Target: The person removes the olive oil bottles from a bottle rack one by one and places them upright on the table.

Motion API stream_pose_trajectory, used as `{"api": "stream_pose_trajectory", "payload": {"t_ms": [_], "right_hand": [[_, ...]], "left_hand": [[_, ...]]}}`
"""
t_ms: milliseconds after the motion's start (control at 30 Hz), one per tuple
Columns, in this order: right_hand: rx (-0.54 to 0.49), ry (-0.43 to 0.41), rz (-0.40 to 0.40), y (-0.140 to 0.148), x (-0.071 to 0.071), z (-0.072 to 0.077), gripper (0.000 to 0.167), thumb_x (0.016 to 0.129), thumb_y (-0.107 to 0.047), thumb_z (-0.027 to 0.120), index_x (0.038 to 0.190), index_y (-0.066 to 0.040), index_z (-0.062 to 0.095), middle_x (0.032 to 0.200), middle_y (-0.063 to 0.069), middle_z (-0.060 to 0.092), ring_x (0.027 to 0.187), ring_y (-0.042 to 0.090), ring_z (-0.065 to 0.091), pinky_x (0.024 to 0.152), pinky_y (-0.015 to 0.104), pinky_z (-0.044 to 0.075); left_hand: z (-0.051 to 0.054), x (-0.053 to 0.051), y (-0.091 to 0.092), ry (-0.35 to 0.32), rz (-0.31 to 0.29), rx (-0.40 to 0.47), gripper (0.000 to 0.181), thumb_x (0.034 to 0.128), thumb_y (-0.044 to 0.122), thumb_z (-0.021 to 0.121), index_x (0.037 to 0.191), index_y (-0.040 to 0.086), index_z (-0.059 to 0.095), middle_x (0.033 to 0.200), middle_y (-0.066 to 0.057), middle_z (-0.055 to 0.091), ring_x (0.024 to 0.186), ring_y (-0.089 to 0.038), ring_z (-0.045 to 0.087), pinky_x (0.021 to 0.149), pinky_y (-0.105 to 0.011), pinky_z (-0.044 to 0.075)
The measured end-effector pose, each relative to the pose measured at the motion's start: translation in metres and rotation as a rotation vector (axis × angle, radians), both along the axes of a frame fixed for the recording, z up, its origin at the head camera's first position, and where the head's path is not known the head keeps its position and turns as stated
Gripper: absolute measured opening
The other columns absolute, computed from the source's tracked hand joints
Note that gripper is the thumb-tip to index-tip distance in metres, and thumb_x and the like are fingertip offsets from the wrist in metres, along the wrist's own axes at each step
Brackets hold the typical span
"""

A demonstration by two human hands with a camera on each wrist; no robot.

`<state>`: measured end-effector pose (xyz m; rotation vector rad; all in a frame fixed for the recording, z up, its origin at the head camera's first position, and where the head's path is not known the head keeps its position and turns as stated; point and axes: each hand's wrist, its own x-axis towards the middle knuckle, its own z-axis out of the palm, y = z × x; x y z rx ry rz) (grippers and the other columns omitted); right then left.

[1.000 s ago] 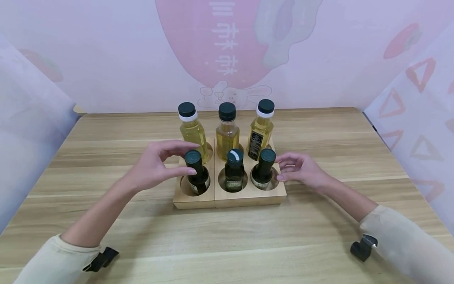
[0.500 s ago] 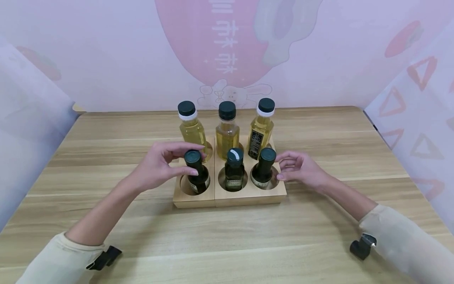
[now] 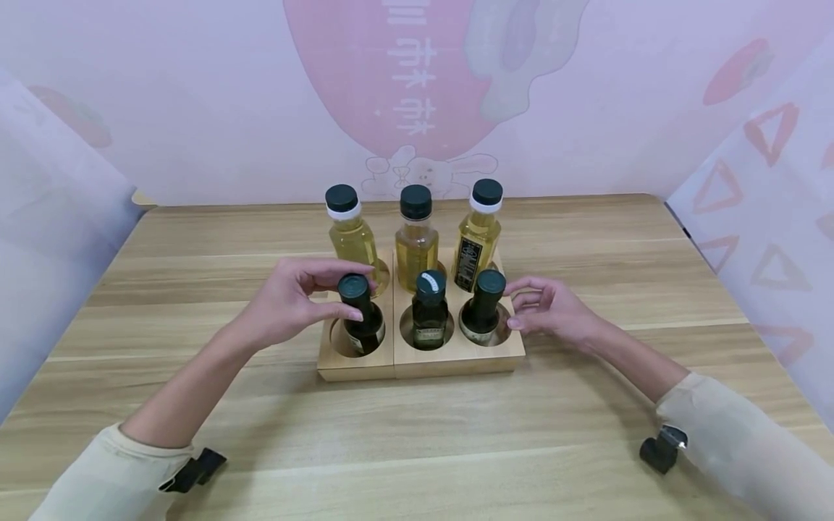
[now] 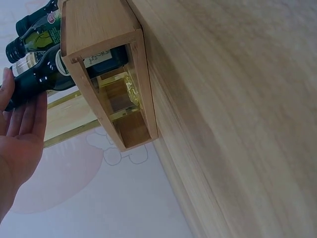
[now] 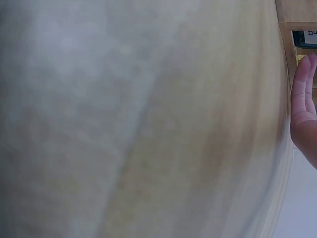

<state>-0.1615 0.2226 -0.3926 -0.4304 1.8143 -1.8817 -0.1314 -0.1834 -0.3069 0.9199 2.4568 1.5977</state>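
Observation:
My left hand (image 3: 287, 304) holds the neck of a dark green glass bottle (image 3: 368, 325) in the front left hole of a wooden bottle rack (image 3: 456, 366). Thumb and fingers lie on opposite sides of the neck, as the left wrist view also shows. At the rack's right end rests my right hand (image 3: 554, 311), its fingers loosely bent against the side. Beside that hand stands another dark bottle (image 3: 485, 307) in the front right hole. A squarer dark bottle (image 3: 430, 311) fills the front middle hole. The lower part of the left bottle (image 4: 105, 60) shows through the rack's open end.
Behind stand three dark-capped bottles of yellow liquid: a left one (image 3: 352, 235), a middle one (image 3: 417, 246) and a right one (image 3: 478, 242). The rack sits on a wood-grain table (image 3: 417, 449). A printed pale backdrop (image 3: 228, 108) rises behind the table.
A second ago my left fingertips reached less far round the bottle neck; they have moved slightly to the right behind it. The right hand, the bottles and the rack stay put.

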Motion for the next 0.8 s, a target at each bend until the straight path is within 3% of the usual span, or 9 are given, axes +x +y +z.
{"api": "stream_pose_trajectory", "payload": {"t_ms": [300, 567, 800], "right_hand": [[-0.017, 0.01, 0.009, -0.0005, 0.0003, -0.0005, 0.045, 0.087, 0.014, 0.072, 0.113, -0.022, 0.068, 0.09, -0.001, 0.07, 0.074, 0.008, 0.067, 0.067, 0.023, 0.061], [-0.021, 0.014, 0.011, 0.0006, 0.0008, 0.0002, 0.045, 0.086, 0.014, 0.072, 0.114, -0.022, 0.068, 0.09, -0.002, 0.071, 0.075, 0.008, 0.069, 0.067, 0.024, 0.062], [-0.02, 0.014, 0.004, 0.0, 0.0013, 0.001, 0.04, 0.086, 0.008, 0.078, 0.113, -0.019, 0.068, 0.091, 0.0, 0.072, 0.075, 0.01, 0.069, 0.066, 0.025, 0.062]], "left_hand": [[-0.0013, 0.0017, 0.0001, -0.019, 0.023, 0.035, 0.05, 0.0773, -0.008, 0.086, 0.125, -0.006, 0.07, 0.108, -0.017, 0.078, 0.098, -0.012, 0.076, 0.089, -0.024, 0.06], [0.0025, 0.0041, 0.0005, -0.048, 0.084, 0.06, 0.051, 0.0756, -0.01, 0.087, 0.124, -0.007, 0.07, 0.106, -0.011, 0.079, 0.097, -0.011, 0.076, 0.084, -0.024, 0.061], [0.005, 0.0052, 0.0001, 0.011, 0.102, 0.151, 0.051, 0.0746, -0.016, 0.085, 0.123, -0.01, 0.069, 0.105, -0.001, 0.08, 0.096, -0.012, 0.077, 0.083, -0.025, 0.062]]}}
